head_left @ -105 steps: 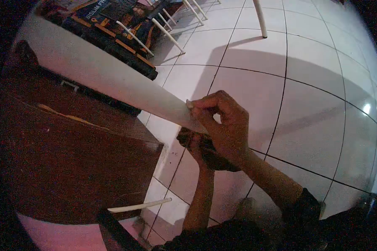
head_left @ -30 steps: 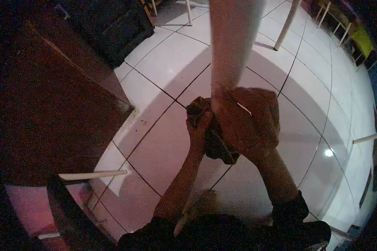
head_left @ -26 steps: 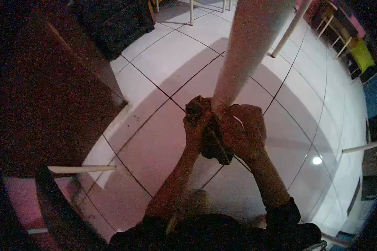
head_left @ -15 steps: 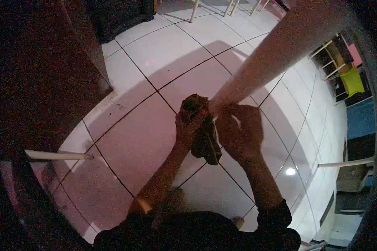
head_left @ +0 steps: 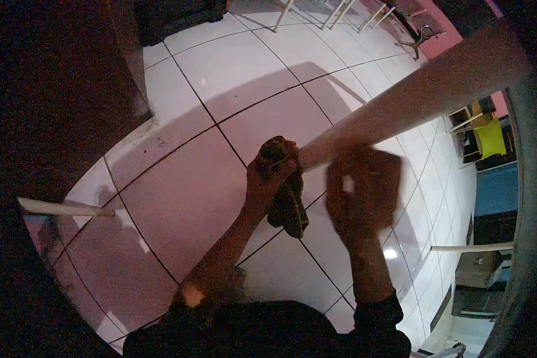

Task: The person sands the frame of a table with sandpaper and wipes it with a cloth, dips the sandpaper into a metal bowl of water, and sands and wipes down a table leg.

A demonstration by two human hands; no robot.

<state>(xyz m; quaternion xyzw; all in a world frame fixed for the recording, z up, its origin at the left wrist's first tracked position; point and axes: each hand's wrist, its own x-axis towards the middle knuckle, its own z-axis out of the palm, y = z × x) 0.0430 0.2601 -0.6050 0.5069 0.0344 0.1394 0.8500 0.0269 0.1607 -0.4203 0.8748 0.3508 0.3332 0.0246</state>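
My left hand (head_left: 262,186) is closed around a dark olive-brown cloth (head_left: 287,209), bunched at the top and hanging below the fingers. Meeting this hand is the narrow end of a pale, tapering leg (head_left: 394,110), which runs in from the upper right. Whether the fingers also grip the leg's tip is hidden. My right hand (head_left: 367,197) is just right of the cloth and below the leg, apart from the cloth. Its fingers look curled with a small gap, but motion smears them, and I cannot make out anything in them.
White floor tiles (head_left: 179,197) lie beneath my hands. A dark brown surface (head_left: 59,89) fills the left side, with a thin pale leg (head_left: 65,207) below it. Another pale leg (head_left: 471,247) juts in at right. Thin-legged furniture and a yellow-green item (head_left: 491,138) are farther off.
My right hand has moved right, away from the cloth and my left hand. The pale leg now slants lower to the right as the view shifts. My left hand keeps its hold.
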